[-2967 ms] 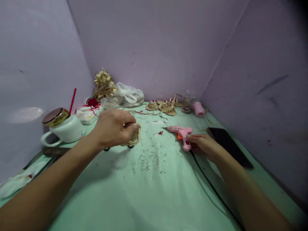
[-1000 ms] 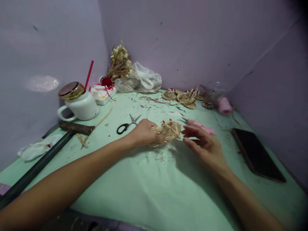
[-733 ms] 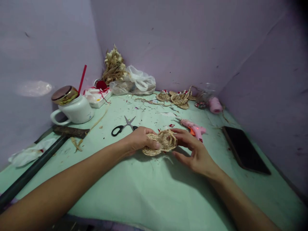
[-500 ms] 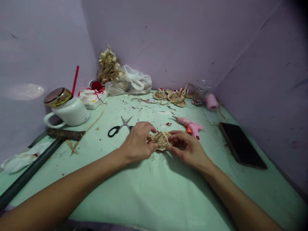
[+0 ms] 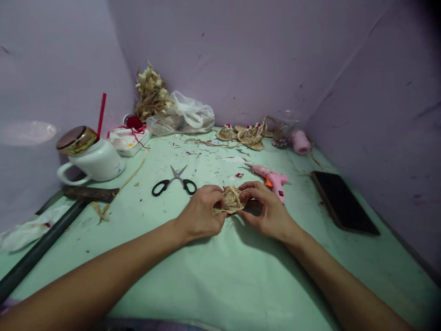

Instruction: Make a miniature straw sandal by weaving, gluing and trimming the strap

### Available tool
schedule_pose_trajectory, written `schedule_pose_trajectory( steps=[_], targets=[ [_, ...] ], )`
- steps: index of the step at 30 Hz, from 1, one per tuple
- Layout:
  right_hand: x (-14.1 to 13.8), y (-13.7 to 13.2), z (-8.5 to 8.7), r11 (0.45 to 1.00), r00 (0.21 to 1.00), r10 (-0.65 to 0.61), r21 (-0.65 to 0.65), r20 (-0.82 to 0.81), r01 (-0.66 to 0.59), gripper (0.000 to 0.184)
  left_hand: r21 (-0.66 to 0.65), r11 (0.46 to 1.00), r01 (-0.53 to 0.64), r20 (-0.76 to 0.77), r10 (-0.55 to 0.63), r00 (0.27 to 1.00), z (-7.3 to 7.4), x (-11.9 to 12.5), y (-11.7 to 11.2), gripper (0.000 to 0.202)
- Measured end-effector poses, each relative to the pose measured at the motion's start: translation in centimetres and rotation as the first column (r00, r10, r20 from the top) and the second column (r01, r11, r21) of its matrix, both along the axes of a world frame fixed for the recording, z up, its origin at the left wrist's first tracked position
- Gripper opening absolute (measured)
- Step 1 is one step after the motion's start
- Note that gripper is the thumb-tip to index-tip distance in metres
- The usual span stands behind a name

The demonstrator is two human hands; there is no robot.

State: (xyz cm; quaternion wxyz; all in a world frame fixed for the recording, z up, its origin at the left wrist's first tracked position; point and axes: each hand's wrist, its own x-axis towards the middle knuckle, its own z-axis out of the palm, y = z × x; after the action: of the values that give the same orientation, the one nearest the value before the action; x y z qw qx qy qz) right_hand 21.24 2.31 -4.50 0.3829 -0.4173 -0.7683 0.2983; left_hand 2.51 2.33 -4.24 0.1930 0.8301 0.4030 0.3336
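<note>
A small woven straw piece (image 5: pixel 233 199), tan with bits of red at its edge, is between my two hands over the middle of the table. My left hand (image 5: pixel 204 211) pinches its left side, covering part of it. At its right edge, the thumb and fingers of my right hand (image 5: pixel 264 209) are closed on the rim. Black-handled scissors (image 5: pixel 177 176) lie spread apart just beyond my left hand. Past my right hand rests a pink glue gun (image 5: pixel 270 177) with an orange trigger.
A hammer (image 5: pixel 91 194) lies at left beside a white mug (image 5: pixel 99 161). Dried flowers (image 5: pixel 151 94) and a plastic bag (image 5: pixel 195 115) stand at the back. More straw pieces (image 5: pixel 251 136) and a pink thread spool (image 5: pixel 300 142) sit back right. A phone (image 5: pixel 344 202) lies at right.
My left hand has shifted down and left a little and curled more tightly on the straw piece's left side. The scissors' right handle now shows. My right hand keeps its hold.
</note>
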Motion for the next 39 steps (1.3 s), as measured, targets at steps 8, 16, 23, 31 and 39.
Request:
schedule_pose_trajectory(
  steps=[8, 16, 23, 31, 39],
  targets=[
    [-0.5, -0.1, -0.2, 0.994, 0.992, -0.077, 0.087, 0.100, 0.069, 0.015, 0.018, 1.000, -0.011, 0.010, 0.011, 1.000, -0.3, 0.0, 0.0, 0.006],
    [-0.5, 0.1, -0.3, 0.993, 0.990, -0.096, 0.082, 0.103, 0.088, 0.015, -0.018, 0.997, -0.079, 0.062, 0.080, 0.995, -0.6, 0.3, 0.1, 0.009],
    [-0.2, 0.0, -0.2, 0.994, 0.991, -0.053, 0.105, 0.121, 0.041, 0.017, -0.021, 0.994, -0.110, 0.105, 0.112, 0.988, -0.7, 0.4, 0.0, 0.010],
    [0.8, 0.3, -0.3, 0.998, 0.998, 0.058, 0.002, 0.006, -0.058, 0.023, -0.058, 0.992, -0.111, 0.123, 0.117, 0.985, -0.5, 0.3, -0.2, 0.010],
    [0.8, 0.7, -0.7, 0.994, 0.989, 0.053, -0.091, -0.139, -0.066, 0.019, -0.053, 0.993, -0.108, 0.127, 0.114, 0.985, -0.6, 0.2, -0.1, 0.010]
  ],
)
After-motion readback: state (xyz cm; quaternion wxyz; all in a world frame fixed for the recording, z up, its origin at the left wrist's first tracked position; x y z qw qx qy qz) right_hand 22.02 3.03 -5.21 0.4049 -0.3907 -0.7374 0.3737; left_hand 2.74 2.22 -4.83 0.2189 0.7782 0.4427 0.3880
